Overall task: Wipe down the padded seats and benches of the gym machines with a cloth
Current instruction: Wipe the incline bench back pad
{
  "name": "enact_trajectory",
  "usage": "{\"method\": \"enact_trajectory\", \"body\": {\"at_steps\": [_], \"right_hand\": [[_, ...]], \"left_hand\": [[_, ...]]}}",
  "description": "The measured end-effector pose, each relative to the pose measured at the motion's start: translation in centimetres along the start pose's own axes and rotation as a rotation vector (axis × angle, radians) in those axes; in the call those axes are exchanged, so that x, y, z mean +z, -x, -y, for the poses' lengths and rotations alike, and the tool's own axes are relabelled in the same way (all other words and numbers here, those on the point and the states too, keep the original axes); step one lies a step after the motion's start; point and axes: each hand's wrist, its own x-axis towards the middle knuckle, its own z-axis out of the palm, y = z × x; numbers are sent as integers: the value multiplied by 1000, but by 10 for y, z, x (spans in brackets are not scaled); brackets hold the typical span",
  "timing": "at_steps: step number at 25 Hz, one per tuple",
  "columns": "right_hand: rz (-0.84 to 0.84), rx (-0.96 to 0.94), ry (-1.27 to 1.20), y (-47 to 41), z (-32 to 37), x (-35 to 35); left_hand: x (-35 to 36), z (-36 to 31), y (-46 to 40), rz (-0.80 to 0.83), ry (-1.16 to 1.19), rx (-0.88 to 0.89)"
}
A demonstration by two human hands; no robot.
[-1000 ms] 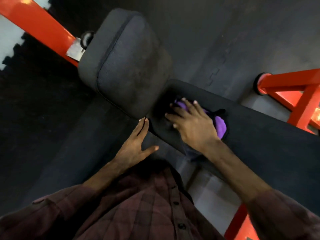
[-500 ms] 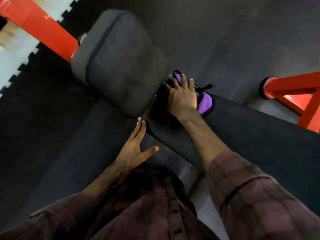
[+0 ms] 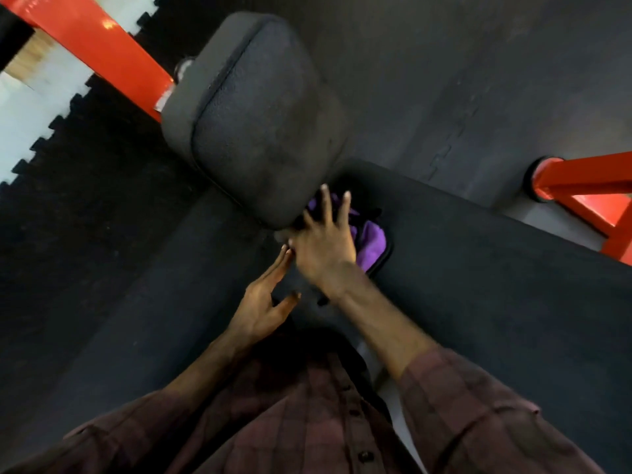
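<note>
Fingers [image 3: 343, 208] of the right hand [image 3: 325, 244] are spread flat, pressing the purple cloth [image 3: 372, 241] onto the bench pad [image 3: 496, 285] beside the seat pad [image 3: 260, 131]. Left hand [image 3: 263, 302] is held open, empty. Cloth could get wedged in the gap between pads.

The single head-worn camera looked steeply down from above the person's chest, close over both hands [image 3: 325, 241], the black bench [image 3: 496, 275] and seat pad [image 3: 260, 131], floor beyond.

Right hand [image 3: 325, 248] flat, pressing purple cloth [image 3: 371, 242] onto bench [image 3: 496, 278].
</note>
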Motion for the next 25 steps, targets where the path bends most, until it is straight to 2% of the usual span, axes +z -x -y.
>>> {"method": "enact_trajectory", "body": {"at_steps": [3, 7, 10, 13, 16, 18, 22, 25], "right_hand": [[17, -191, 114, 62, 9, 20], [-190, -189, 164, 124, -18, 40], [-213, -102, 150, 87, 13, 40], [-202, -14, 90, 74, 26, 37], [-219, 4, 111, 126, 13, 42], [-218, 102, 74, 145, 16, 38], [-312, 113, 55, 99, 35, 50], [-385, 67, 175, 95, 35, 63]], "left_hand": [[-7, 9, 3, -24, -56, -25], [-16, 3, -9, -92, -56, 17], [-24, 1, -25, -66, -115, 69], [-40, 3, -30, 29, -192, 125], [-52, -2, -33, 128, -284, 342], [-50, -5, -45, 178, -342, 480], [-41, 8, -64, 150, -279, 513], [-37, 25, -74, 109, -258, 569]]}}
